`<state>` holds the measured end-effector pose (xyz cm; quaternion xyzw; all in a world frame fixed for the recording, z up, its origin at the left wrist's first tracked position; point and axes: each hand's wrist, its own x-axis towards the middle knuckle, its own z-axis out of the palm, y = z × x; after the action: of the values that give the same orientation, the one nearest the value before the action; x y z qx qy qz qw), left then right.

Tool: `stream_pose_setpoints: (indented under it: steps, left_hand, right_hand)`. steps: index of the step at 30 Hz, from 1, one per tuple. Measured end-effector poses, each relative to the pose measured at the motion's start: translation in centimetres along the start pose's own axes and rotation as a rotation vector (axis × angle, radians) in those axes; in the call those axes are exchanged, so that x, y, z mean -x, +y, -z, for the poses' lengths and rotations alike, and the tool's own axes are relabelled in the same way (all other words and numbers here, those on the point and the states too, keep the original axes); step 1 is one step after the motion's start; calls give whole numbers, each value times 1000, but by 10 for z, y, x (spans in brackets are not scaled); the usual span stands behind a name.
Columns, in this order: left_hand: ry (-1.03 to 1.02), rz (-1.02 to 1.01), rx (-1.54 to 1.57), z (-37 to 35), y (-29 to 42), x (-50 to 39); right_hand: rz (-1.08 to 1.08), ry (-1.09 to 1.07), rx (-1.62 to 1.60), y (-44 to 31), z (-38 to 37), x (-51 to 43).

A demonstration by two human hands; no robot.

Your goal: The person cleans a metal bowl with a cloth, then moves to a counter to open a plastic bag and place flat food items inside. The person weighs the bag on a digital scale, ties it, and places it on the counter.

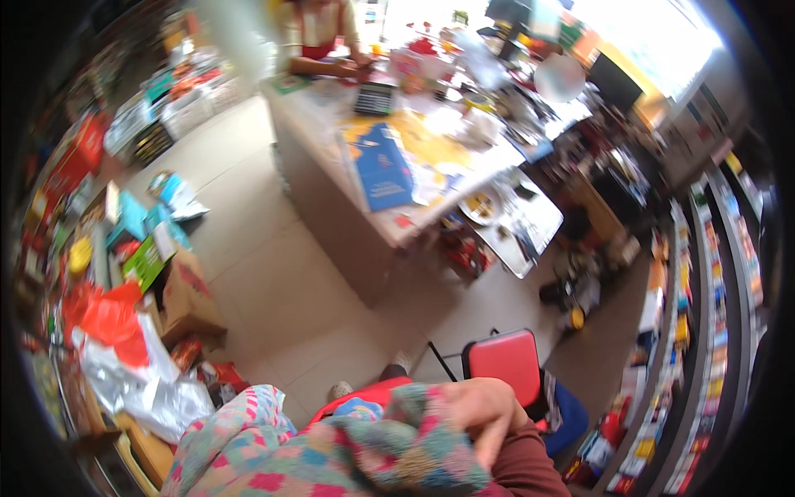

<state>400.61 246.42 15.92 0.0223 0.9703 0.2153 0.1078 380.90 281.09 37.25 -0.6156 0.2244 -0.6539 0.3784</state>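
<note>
My right hand (487,404) comes out of a fluffy multicoloured checked sleeve (428,435) and rests bent against the thigh of brown trousers (528,463). Its fingers are partly hidden and blurred, and nothing shows clearly in its grip. My left hand is out of view; the checked garment (261,453) fills the lower left of my lap. Just beyond the right hand stands a folding stool with a red padded seat (502,366). Ahead is a counter (323,168) carrying a blue booklet (382,171) and a black calculator (374,99).
Across the counter a person (323,50) has both hands together. A small white table (528,230) holds a bowl (480,205). Stocked shelves (689,341) line the right. On the left are a cardboard box (189,298), a red plastic bag (115,317) and packaged goods. Tiled floor (261,279) lies between.
</note>
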Motion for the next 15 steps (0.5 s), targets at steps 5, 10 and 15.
stream_pose_setpoints:
  steps: [5, 10, 15]
  left_hand:
    - [-58, 3, -63, 35, -10, -37]
    - [-129, -33, -128, 67, 12, -76]
    - [-218, -172, -121, 79, 63, -121]
  right_hand:
    - [-48, 85, 15, -4, 4, 29]
    - [15, 347, 115, -5, 19, 83]
    - [225, 670, -20, -25, 33, 156]
